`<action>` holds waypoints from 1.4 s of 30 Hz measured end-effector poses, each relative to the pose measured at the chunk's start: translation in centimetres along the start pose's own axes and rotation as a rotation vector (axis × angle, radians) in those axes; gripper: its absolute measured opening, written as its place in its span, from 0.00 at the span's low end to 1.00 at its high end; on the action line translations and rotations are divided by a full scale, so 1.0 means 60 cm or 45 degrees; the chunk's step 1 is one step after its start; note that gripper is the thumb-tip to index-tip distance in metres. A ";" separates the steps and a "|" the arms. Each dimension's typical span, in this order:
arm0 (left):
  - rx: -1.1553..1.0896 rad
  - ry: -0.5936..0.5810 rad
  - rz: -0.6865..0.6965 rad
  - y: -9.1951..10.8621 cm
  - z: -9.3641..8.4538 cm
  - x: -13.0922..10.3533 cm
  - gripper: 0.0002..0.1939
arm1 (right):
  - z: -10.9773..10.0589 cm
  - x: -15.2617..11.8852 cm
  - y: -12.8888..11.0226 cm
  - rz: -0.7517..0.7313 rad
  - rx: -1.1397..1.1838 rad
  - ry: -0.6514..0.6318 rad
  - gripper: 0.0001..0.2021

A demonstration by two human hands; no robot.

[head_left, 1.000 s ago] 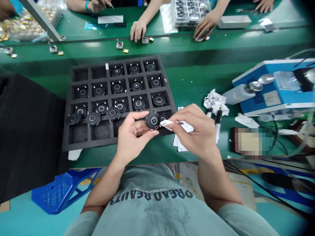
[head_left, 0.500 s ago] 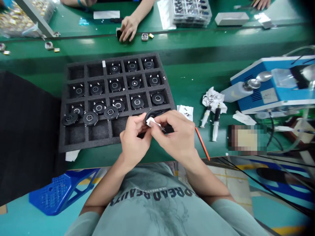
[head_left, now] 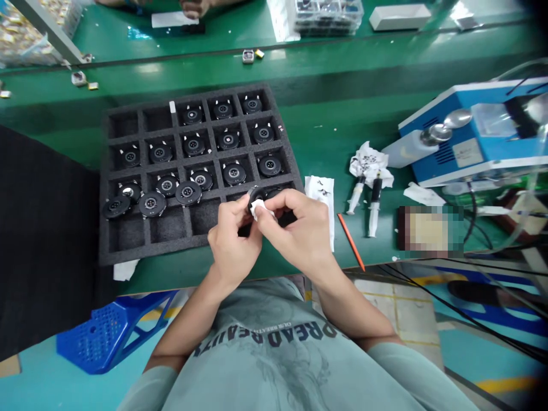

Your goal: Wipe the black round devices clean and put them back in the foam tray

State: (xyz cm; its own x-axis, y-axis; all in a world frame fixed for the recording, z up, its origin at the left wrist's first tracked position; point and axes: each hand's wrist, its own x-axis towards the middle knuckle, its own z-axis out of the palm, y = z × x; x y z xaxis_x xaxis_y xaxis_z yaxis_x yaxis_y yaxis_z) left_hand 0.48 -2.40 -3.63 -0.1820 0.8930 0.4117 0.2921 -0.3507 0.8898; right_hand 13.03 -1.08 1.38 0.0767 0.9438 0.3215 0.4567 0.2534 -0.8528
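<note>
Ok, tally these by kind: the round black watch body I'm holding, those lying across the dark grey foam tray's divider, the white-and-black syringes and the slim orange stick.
Round black watch body in the left hand: 1
Round black watch bodies across the dark grey foam tray divider: 3
White-and-black plastic syringes: 2
Slim orange stick: 1
Total: 7

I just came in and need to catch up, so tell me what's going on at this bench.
A person's left hand holds a round black watch body, and the right hand presses a small white wad against it. Both hands are over the near right part of a dark compartment tray. Similar watch bodies sit in its compartments, and three more lie along a divider. An orange stick lies to the right.
</note>
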 end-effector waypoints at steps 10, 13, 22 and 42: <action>0.185 0.225 0.190 -0.038 0.007 -0.018 0.19 | 0.009 0.004 -0.014 0.168 0.263 0.040 0.07; 0.207 0.266 0.221 -0.044 0.010 -0.020 0.19 | 0.009 0.011 -0.015 0.181 0.280 0.032 0.09; -0.252 0.000 -0.137 0.019 -0.001 0.010 0.25 | -0.034 0.042 0.031 -0.069 -0.023 0.174 0.10; -0.466 -0.375 -0.499 0.044 -0.031 0.045 0.23 | -0.057 0.106 -0.010 -0.970 -0.792 -0.534 0.16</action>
State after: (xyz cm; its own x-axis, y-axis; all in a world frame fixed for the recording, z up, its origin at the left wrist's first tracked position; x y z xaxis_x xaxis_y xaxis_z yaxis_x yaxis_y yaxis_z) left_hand -1.00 -1.44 0.23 0.0716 0.9973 0.0150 -0.0952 -0.0081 0.9954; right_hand 16.26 4.04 5.34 -0.6765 0.6103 0.4122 0.6368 0.7659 -0.0890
